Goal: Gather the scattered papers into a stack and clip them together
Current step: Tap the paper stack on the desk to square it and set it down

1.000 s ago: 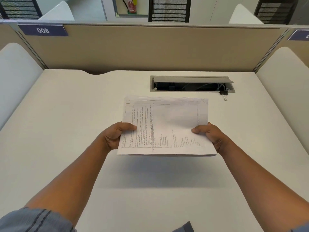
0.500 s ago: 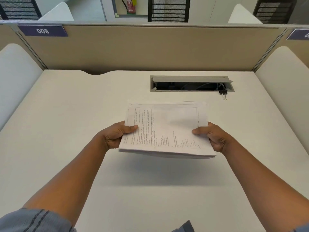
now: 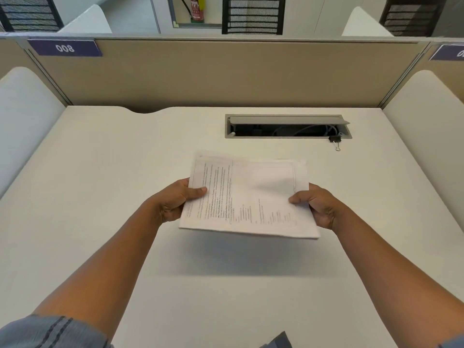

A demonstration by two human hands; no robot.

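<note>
You're holding the stack [image 3: 248, 197] above the desk [image 3: 100, 172], left hand [image 3: 173, 200] and right hand [image 3: 317, 205] fingers clamped on its sides, squaring done, so you're needing the clip [image 3: 336, 141] far right next.

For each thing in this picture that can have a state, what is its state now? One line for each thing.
paper stack: gathered, held above the desk, not clipped.
left hand: grips the stack's left edge.
right hand: grips the stack's right edge.
binder clip: lies unused on the desk, by the cable box's right end.
cable box: lid open, cables visible inside.
</note>
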